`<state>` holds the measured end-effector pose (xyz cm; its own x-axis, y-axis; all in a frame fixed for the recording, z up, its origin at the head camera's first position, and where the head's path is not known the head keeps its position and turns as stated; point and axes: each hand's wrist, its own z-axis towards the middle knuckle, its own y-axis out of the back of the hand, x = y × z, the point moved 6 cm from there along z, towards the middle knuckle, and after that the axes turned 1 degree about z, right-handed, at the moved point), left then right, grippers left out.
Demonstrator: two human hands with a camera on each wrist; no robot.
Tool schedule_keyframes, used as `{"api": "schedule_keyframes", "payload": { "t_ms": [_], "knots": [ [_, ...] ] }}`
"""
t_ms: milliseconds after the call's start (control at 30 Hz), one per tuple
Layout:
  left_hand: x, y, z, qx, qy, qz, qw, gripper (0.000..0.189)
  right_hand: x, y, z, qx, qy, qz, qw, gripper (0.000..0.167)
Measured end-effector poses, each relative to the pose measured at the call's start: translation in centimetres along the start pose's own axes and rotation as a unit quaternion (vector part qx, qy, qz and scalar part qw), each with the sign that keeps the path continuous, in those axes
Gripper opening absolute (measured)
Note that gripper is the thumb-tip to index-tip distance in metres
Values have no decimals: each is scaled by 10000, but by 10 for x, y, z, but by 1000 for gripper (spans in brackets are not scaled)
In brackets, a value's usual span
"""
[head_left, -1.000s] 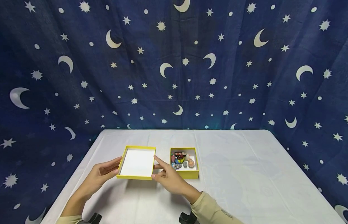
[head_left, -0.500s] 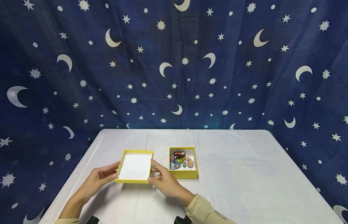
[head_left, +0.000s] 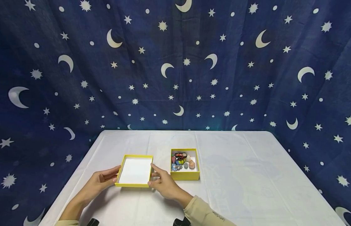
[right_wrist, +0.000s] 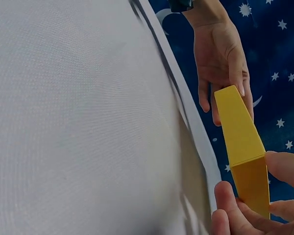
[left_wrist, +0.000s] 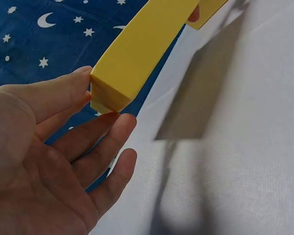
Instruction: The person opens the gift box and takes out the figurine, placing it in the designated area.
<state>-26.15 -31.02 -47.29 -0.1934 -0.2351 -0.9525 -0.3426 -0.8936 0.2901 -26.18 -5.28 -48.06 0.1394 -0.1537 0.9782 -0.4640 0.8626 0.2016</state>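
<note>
Between my two hands is a shallow square yellow box lid (head_left: pixel 134 171), its white inside facing up. My left hand (head_left: pixel 99 182) pinches its left side; in the left wrist view the thumb and fingertips meet at a corner of the yellow wall (left_wrist: pixel 132 58). On the opposite side my right hand (head_left: pixel 167 185) grips the near right corner between thumb and fingers. The lid's shadow (left_wrist: pixel 201 98) falls on the cloth apart from it. To the right stands a matching yellow box (head_left: pixel 185 176), open at the top, with several small figurines (head_left: pixel 181 161) inside.
A white cloth (head_left: pixel 243 175) covers the table, which ends at rounded far corners. Behind and beside it hangs a dark blue curtain (head_left: pixel 192 88) with moons and stars. The box stands just right of my right hand.
Both hands have brought the lid nearer to me and slightly left, and lower in the head view. The box and its figurines stay in place.
</note>
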Motion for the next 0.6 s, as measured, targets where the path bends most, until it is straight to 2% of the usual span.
{"api": "schedule_keyframes", "payload": {
  "t_ms": [400,600],
  "knots": [
    [9,2,2,-170,332,272,9989,58,-8,-3,4,-155,-177,163,9996,73],
    [14,3,3,-169,393,294,9987,58,-10,-3,6,-182,-261,174,9993,73]
  ]
}}
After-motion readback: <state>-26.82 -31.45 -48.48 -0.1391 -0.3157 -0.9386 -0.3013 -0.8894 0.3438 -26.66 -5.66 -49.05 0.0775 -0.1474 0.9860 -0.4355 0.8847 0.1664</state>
